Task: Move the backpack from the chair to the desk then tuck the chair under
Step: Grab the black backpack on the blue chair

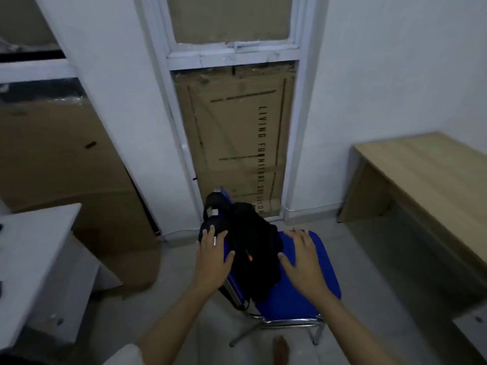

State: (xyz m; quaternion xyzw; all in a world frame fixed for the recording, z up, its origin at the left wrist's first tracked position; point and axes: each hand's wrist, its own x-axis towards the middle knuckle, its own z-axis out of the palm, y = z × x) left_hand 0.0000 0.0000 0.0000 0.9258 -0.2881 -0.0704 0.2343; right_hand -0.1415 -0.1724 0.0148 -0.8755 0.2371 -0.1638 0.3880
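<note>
A bare foot [281,349] on the grey floor sits nearest the viewer. Above it, the left hand [212,255] and right hand [303,262] reach forward, fingers spread, holding nothing. Between them a black backpack [253,248] sits on a blue chair [297,293]. A wooden bench [432,177] stands well apart at right.

The cardboard sheet [234,138] behind the window reads "LIVING FURNITURE SOLUTION"
</note>
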